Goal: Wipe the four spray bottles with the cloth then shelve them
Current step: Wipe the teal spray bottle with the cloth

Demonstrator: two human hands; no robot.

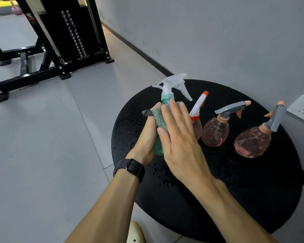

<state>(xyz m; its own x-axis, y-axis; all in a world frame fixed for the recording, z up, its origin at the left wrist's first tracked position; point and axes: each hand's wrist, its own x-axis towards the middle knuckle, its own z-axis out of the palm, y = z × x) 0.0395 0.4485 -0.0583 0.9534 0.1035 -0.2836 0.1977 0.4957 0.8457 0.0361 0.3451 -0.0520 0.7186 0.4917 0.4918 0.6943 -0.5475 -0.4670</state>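
Note:
A teal spray bottle (167, 97) with a clear trigger head is held upright above the round black table (235, 190). My left hand (146, 137) grips its body from the left. My right hand (179, 137) lies flat with straight fingers, pressing a green cloth (159, 118) against the bottle's front. Three pink bottles stand on the table to the right: a slim one with a white and orange head (197, 111), partly hidden behind my right hand, a round one with a grey head (216, 130), and another round one (253, 142) nearest the wall.
Water droplets lie on the table's left part (128, 123). A grey wall with a socket (302, 107) runs behind the table. Black gym equipment (60, 41) stands on the tiled floor at the upper left. A cream shoe (135, 232) shows at the bottom.

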